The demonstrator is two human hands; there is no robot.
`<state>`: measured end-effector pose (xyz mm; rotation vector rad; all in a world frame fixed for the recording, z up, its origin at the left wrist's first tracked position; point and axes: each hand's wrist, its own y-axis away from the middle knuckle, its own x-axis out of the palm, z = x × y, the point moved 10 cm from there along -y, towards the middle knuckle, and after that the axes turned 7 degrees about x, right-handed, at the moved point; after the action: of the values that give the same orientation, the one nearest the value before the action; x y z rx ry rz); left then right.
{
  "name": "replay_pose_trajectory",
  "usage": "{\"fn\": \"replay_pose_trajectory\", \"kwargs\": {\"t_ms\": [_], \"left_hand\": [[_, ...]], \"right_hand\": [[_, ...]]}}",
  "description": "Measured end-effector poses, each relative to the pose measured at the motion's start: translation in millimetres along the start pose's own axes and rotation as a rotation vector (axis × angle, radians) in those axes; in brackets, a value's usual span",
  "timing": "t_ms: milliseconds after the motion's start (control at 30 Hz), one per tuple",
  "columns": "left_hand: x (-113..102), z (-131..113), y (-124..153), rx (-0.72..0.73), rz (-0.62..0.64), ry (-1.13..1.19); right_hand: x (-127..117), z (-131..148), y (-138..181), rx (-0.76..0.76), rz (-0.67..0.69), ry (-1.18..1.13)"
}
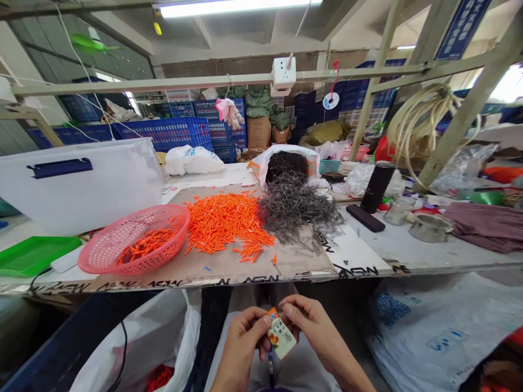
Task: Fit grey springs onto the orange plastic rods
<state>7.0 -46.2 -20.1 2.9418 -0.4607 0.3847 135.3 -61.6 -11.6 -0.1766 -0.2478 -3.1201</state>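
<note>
Counter is spanning the whole width, carrying everything except the packet. White bin is sitting at its left rear, blue handle facing the camera. Cardboard sheet is lying flat at the centre, reaching the front edge. Grey pile of thin pieces is spilling out of a tipped white bag onto the sheet's right half. Orange pile of short sticks is lying just left of it, the two piles touching at the seam. Pink basket is sitting at the sheet's left corner, holding a few more orange sticks. Green tray is lying left of the basket, near the edge. Black bottle is standing upright to the right of the grey pile.

Both hands are working below the counter's front edge, over the lap. Left hand is curling in, thumb and forefinger pinching the packet's upper left edge. Right hand is pinching its upper right edge the same way, the other fingers folding in behind. The packet is sitting tilted between the two, orange corner up, well clear of the counter. Something thin and dark is hanging under it; can't tell what.
</note>
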Motion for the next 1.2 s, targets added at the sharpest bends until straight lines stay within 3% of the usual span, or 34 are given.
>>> {"fn": "replay_pose_trajectory", "kwargs": {"t_ms": [200, 333, 500, 733, 933, 1100, 1200], "left_hand": [[-17, 3, -7, 0.027, -0.143, 0.13], [-23, 18, -15, -0.026, -0.187, 0.217], [-29, 38, -27, -0.103, -0.166, 0.203], [-28, 51, -39, -0.182, -0.091, 0.151], [-30, 39, -53, -0.137, -0.081, 0.084], [-38, 16, -67, -0.088, -0.126, -0.01], [-34, 0, -76, -0.062, -0.082, -0.112]], "right_hand": [[13, -29, -2, 0.065, 0.124, -0.116], [13, -36, -14, 0.07, 0.031, -0.226], [1, -29, -35, 0.097, -0.09, -0.196], [-8, -24, -58, 0.133, -0.068, -0.043], [-15, -19, -74, 0.151, -0.051, 0.112], [-16, -16, -81, 0.154, -0.005, 0.222], [-15, -10, -82, 0.149, 0.012, 0.282]]}}
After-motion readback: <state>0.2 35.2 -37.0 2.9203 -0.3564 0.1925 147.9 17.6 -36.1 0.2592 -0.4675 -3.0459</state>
